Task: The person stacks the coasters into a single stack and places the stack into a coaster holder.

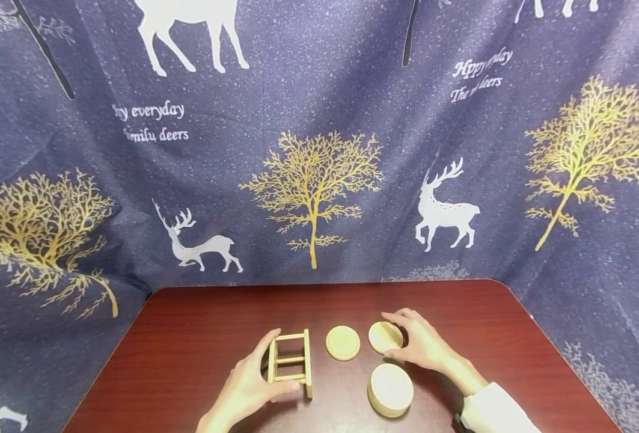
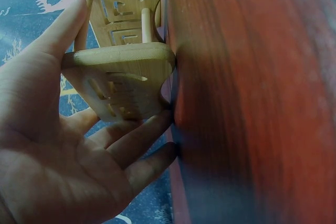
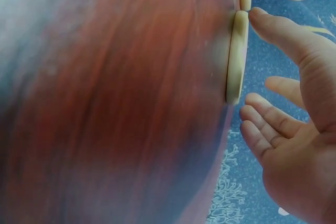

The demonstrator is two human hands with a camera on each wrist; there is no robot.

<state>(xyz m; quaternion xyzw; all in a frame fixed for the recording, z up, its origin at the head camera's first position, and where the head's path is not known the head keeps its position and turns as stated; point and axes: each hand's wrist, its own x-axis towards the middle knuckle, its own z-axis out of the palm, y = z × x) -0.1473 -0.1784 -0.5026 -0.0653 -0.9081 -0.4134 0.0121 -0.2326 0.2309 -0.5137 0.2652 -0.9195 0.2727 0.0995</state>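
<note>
- The left hand (image 1: 249,379) grasps a pale wooden rack (image 1: 290,360), its thumb across the end toward the near edge of the desk (image 1: 216,325) and fingers at the opposite end and along the outer side.
- The rack stands left of the desk's middle, well apart from its left edge; it has two cut-out side panels joined by round rods.
- The right hand (image 1: 422,343) spreads its thumb and loosely bent fingers around a round wooden disc (image 1: 385,338), not clenched; the right wrist view shows a gap beside the fingers, and whether the thumb touches the rim I cannot tell.
- That disc lies right of the desk's middle, well apart from the right edge.
- A second disc (image 1: 343,343) lies flat between the rack and the first disc, touching neither, about as far from the desk's far edge as the first.
- A stack of discs (image 1: 391,388) stands nearer the desk's near edge, just beside the right hand.
- Beyond the far edge hangs a dark blue cloth (image 1: 330,96) with gold trees and white deer.
</note>
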